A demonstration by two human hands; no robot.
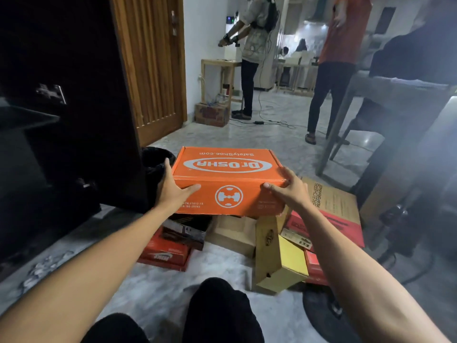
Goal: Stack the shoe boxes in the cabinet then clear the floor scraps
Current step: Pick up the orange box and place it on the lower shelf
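Observation:
An orange shoe box (226,180) with white lettering is held above a pile of other boxes on the floor. My left hand (173,186) grips its left end, thumb on the front face and fingers round the side. My right hand (288,188) grips its right front corner the same way. Below it lie a red shoe box (165,254), a dark box (185,231), a tan box (233,235), a yellow-lidded box (280,263) and a large brown and red box (331,209). The dark cabinet (61,107) stands open at the left.
Small white scraps (42,266) lie on the marble floor at the left. A black bin (154,164) stands beside the cabinet. Two people stand farther back near a wooden table (217,75) and floor cables. A grey table leg (338,129) is at the right. My knees fill the bottom.

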